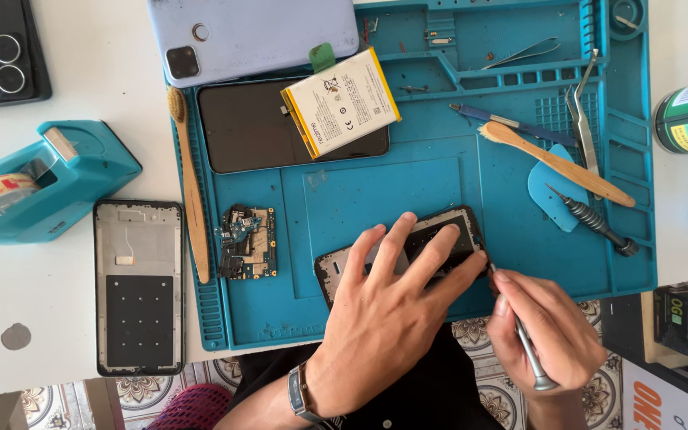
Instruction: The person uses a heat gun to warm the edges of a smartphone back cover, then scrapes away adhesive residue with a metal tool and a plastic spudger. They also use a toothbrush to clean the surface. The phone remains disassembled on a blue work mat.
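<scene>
Head view is looking down on a large teal silicone repair mat (519, 143) lying across a white table (57, 95). Resting at the mat's near edge is a black plastic phone frame (439, 235), tilted, and the left hand (384, 310) is pressing on it with fingers spread flat and apart. The right hand (547, 330) is pinching closed around a slim grey metal screwdriver (529, 354), whose tip is touching the frame's right corner.

Lying at the mat's far left is a pale lavender phone back cover (256, 32), with a black glass screen panel (248, 127) just below it and a white rectangular battery with yellow edges (342, 102) overlapping that panel. A second black phone frame (138, 287) is sitting on the table left of the mat, near a teal tape dispenser (49, 179). A small green circuit board (248, 243) is lying on the mat between a wooden brush (191, 191) and the held frame.
</scene>
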